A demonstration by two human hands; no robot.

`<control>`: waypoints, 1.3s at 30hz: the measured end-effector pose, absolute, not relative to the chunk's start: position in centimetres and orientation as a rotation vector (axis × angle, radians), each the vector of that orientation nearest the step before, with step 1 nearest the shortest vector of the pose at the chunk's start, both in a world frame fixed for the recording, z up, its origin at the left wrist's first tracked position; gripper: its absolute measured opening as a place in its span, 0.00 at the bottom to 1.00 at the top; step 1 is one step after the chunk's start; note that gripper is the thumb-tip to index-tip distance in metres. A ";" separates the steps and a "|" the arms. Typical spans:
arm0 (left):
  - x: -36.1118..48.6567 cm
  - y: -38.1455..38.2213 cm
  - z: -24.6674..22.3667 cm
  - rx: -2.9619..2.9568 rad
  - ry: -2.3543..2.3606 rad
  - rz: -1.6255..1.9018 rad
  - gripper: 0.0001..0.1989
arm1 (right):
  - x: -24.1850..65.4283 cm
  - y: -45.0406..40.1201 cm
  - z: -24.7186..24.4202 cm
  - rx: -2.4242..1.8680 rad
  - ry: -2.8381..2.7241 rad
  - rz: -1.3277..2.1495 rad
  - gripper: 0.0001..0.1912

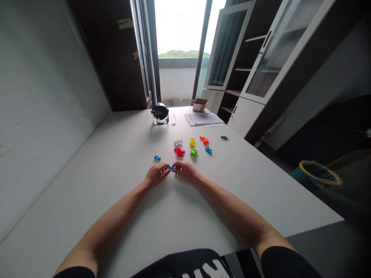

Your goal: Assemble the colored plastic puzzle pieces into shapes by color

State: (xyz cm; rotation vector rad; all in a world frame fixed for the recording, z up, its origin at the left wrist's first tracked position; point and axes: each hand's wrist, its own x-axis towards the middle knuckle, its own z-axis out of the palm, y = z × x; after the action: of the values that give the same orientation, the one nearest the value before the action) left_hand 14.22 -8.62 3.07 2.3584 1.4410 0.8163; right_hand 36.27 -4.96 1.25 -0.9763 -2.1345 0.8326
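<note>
Small blue plastic pieces (171,168) are pinched between the fingertips of both my hands, just above or on the white table; their exact shape is partly hidden. My left hand (157,173) is closed on them from the left. From the right, my right hand (185,171) grips them too. Another blue piece (157,158) lies just beyond my left hand. Past my right hand sit small groups of pieces: red (179,151), green (194,153), white (178,142), yellow (192,142), orange (204,140) and blue (208,150).
A round black device on a metal stand (160,113) is at the table's far side, beside a thin cord (174,120). Papers (204,119) and an open cardboard box (199,105) lie at the far right. A cable hole (225,138) is near the right edge.
</note>
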 end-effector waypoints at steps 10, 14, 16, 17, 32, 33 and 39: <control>14.1 -8.4 3.0 2.151 1.304 0.957 0.12 | 36.2 -5.0 0.8 -0.963 -2.180 0.763 0.10; 13.9 -8.1 2.8 1.934 1.234 1.052 0.16 | 36.2 -4.9 0.7 -0.982 -2.219 0.681 0.11; 13.9 -8.0 2.8 1.866 1.225 1.058 0.17 | 36.2 -5.0 0.8 -0.995 -2.227 0.658 0.12; 13.9 -8.0 2.7 1.844 1.223 1.060 0.17 | 36.2 -5.0 0.9 -1.000 -2.227 0.652 0.12; 13.8 -8.0 2.6 1.898 1.241 0.913 0.16 | 36.3 -5.6 1.8 -1.000 -2.201 0.643 0.13; 13.8 -8.1 2.6 1.909 1.238 0.901 0.16 | 36.4 -5.6 1.8 -0.993 -2.206 0.638 0.12; 13.9 -8.0 2.5 1.912 1.218 0.883 0.17 | 36.3 -5.3 1.4 -0.973 -2.205 0.614 0.10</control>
State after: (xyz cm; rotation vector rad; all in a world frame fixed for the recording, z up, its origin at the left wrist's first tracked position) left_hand 13.86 -8.02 2.47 1.9119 1.2179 0.8828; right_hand 36.32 -5.26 1.39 -0.9725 -2.2048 0.6141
